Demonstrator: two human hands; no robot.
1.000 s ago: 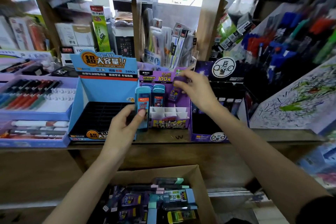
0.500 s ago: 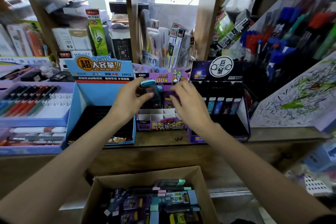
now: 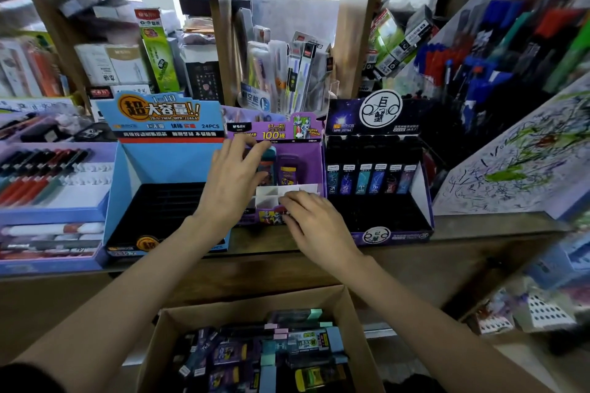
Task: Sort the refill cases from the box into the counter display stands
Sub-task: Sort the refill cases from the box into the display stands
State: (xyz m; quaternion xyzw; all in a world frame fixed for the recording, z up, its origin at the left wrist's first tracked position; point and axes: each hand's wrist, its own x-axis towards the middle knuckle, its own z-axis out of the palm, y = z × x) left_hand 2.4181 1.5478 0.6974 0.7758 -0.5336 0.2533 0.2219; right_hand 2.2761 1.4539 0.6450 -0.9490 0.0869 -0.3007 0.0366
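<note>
Left hand [image 3: 234,183] fingers [image 3: 255,150] wrap a teal refill case [image 3: 269,166] standing upright, cap up, in the purple stand [image 3: 314,163]. Right hand [image 3: 314,222] rests loosely spread and empty on the stand's front edge. Box [image 3: 354,322] sits below the counter [image 3: 479,223].

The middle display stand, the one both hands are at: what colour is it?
Purple, seen in the head view: the middle display stand sits between a blue stand and a dark one.

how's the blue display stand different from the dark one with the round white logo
The blue display stand shows no cases in its black tray; the dark display stand holds a back row of upright refill cases. The blue stand sits left of the purple stand, the dark one right of it. The blue stand's header is light blue, the dark stand's a starry night sky. Both stand on the wooden counter.
</note>
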